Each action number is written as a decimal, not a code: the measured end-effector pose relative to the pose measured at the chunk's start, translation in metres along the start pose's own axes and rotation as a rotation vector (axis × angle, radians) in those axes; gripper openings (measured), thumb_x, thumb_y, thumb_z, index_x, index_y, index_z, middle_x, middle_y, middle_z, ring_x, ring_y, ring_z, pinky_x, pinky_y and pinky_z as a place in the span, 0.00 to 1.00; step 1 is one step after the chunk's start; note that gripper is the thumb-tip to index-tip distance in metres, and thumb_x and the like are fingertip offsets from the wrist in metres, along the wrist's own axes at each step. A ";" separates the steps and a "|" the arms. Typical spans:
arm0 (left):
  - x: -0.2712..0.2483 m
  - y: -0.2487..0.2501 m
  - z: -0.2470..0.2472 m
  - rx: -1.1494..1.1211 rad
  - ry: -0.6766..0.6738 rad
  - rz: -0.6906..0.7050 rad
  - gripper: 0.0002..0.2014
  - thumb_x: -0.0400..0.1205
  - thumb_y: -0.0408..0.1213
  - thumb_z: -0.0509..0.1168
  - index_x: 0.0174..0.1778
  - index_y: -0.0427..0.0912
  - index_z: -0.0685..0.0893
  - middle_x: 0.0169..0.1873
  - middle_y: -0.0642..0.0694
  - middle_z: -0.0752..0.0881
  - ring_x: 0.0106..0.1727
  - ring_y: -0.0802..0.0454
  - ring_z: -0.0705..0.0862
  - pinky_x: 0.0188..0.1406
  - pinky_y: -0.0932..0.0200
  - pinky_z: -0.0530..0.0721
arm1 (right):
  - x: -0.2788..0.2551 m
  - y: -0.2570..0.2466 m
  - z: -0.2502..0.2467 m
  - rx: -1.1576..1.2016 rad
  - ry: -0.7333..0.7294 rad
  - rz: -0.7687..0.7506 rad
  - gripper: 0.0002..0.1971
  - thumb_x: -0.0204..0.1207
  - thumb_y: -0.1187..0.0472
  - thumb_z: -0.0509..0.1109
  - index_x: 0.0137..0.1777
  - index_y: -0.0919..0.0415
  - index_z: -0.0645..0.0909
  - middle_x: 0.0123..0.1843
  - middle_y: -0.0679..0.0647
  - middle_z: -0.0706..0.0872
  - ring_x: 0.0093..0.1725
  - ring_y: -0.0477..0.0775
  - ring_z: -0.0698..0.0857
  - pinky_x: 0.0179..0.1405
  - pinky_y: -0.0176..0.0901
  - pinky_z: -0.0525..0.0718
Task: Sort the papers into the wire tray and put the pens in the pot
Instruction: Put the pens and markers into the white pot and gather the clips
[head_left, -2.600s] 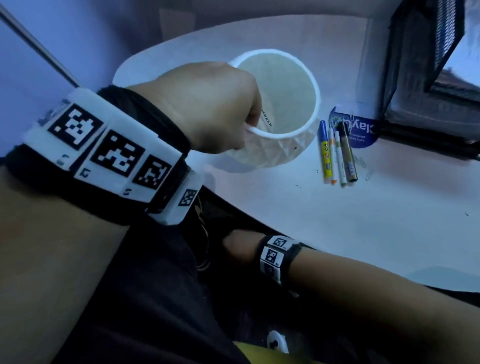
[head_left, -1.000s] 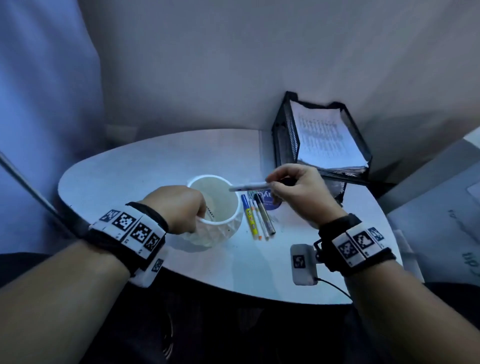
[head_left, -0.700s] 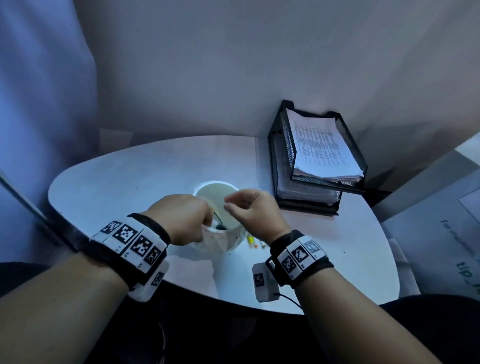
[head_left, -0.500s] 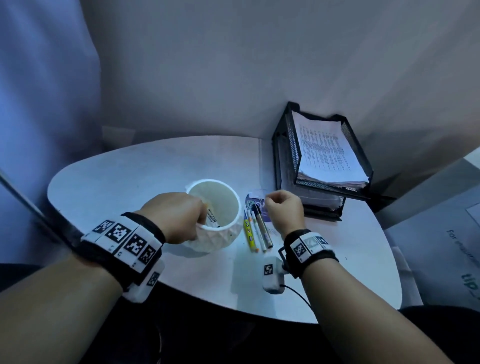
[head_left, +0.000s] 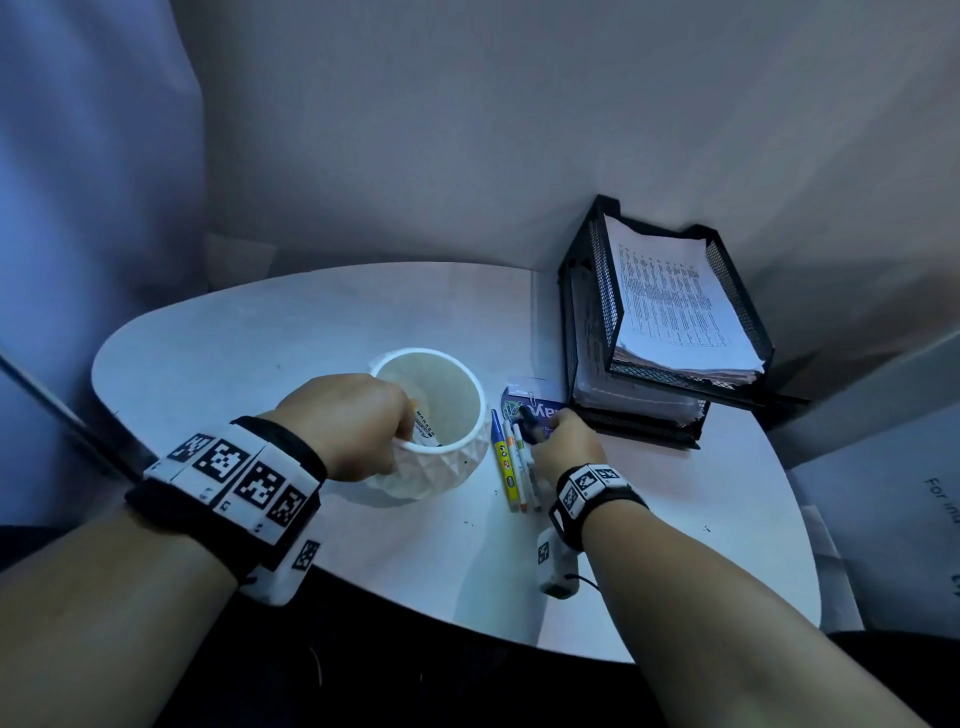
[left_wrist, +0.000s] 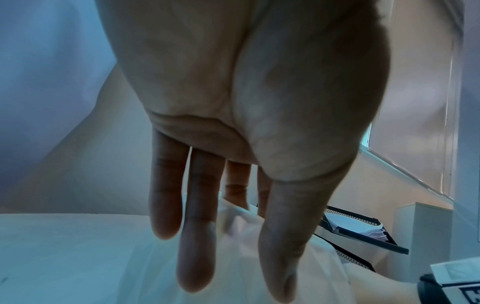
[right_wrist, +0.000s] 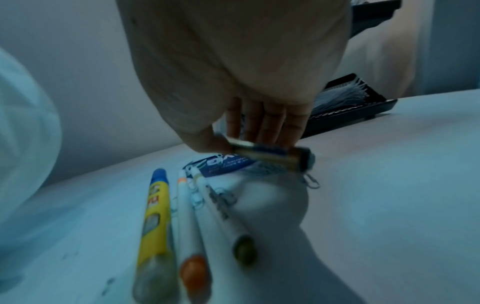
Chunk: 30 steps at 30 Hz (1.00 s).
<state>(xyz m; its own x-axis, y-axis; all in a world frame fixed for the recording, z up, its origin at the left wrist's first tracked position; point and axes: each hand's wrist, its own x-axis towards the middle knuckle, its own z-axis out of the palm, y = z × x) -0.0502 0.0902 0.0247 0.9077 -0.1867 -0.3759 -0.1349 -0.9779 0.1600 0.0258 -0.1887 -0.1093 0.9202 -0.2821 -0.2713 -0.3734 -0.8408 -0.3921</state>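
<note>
My left hand (head_left: 400, 434) grips the near rim of the white faceted pot (head_left: 441, 467), thumb outside and fingers over the rim (left_wrist: 233, 207). One marker (head_left: 426, 428) leans inside the pot. To the pot's right, my right hand (head_left: 543, 428) pinches a dark pen with a gold band (right_wrist: 272, 154) between thumb and fingers, just above the table. Three pens lie side by side beneath it: a blue and yellow one (head_left: 503, 460), an orange-capped one (right_wrist: 187, 226) and a green-capped one (right_wrist: 221, 209). The black wire tray (head_left: 737, 291) holds stacked papers (head_left: 670, 306).
A blue printed card (head_left: 540, 410) and loose paper clips (right_wrist: 309, 181) lie under my right hand. The tray stands in the back right corner against the wall. The round white table (head_left: 234, 343) ends close in front of me.
My right hand carried a white pen over the pot and let it go inside. It then went back to the row of pens and took hold of the dark pen. The left hand stayed on the pot.
</note>
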 end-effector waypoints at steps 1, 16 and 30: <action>0.000 -0.001 0.000 -0.008 -0.002 -0.003 0.12 0.76 0.44 0.74 0.55 0.60 0.90 0.49 0.52 0.88 0.50 0.47 0.85 0.40 0.57 0.78 | 0.001 -0.001 -0.003 0.021 0.016 0.003 0.09 0.75 0.63 0.68 0.54 0.52 0.81 0.45 0.50 0.86 0.46 0.57 0.85 0.44 0.43 0.80; -0.007 -0.001 0.004 -0.019 -0.003 -0.002 0.12 0.76 0.42 0.73 0.54 0.59 0.90 0.48 0.52 0.88 0.50 0.47 0.86 0.44 0.58 0.82 | -0.011 0.003 0.018 0.021 -0.054 -0.012 0.06 0.75 0.58 0.72 0.50 0.54 0.84 0.47 0.53 0.90 0.48 0.58 0.88 0.45 0.40 0.79; -0.005 0.012 0.007 0.018 -0.053 0.059 0.12 0.75 0.45 0.77 0.54 0.60 0.89 0.43 0.54 0.83 0.48 0.49 0.83 0.39 0.57 0.75 | -0.071 -0.119 -0.048 1.636 -0.351 -0.005 0.05 0.78 0.68 0.62 0.50 0.58 0.74 0.35 0.56 0.82 0.36 0.59 0.83 0.42 0.51 0.81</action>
<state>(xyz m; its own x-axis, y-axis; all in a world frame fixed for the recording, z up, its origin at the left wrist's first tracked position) -0.0591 0.0789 0.0215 0.8756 -0.2481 -0.4144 -0.1950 -0.9665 0.1666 0.0106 -0.0914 -0.0010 0.9370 0.0192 -0.3488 -0.2996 0.5577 -0.7741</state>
